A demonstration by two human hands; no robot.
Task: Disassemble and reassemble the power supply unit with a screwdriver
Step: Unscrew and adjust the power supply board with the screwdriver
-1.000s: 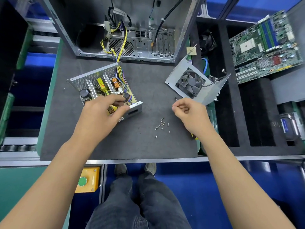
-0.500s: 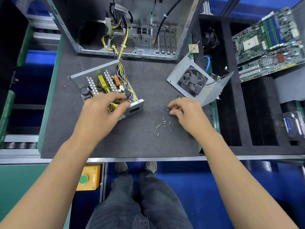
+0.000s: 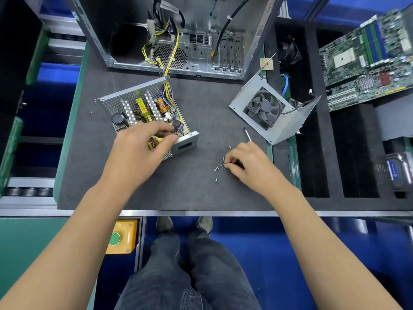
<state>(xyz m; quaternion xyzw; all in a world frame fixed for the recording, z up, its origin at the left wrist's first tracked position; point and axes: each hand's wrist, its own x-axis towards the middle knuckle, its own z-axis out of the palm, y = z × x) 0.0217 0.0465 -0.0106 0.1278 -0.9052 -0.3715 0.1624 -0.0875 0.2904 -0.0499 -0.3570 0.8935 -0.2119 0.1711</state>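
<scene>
The open power supply unit (image 3: 143,108) lies on the grey mat, its circuit board and yellow wires exposed. My left hand (image 3: 138,151) grips its near right corner, fingers curled over the board's edge. Its removed metal cover with the fan (image 3: 266,108) sits to the right. Several loose screws (image 3: 216,168) lie in a small pile on the mat. My right hand (image 3: 248,164) holds the screwdriver, whose thin shaft (image 3: 247,134) sticks out behind the knuckles, while its fingertips pinch at the screw pile. The screwdriver handle is hidden in the palm.
An open PC case (image 3: 178,41) stands at the back, its cables running into the power supply. A motherboard (image 3: 366,59) and a hard drive (image 3: 400,168) rest in foam slots to the right. The mat's front edge (image 3: 201,206) is near me, with a yellow button box (image 3: 120,238) below.
My right hand has come down and toward me from above the mat onto the screw pile. My left hand has stayed on the power supply.
</scene>
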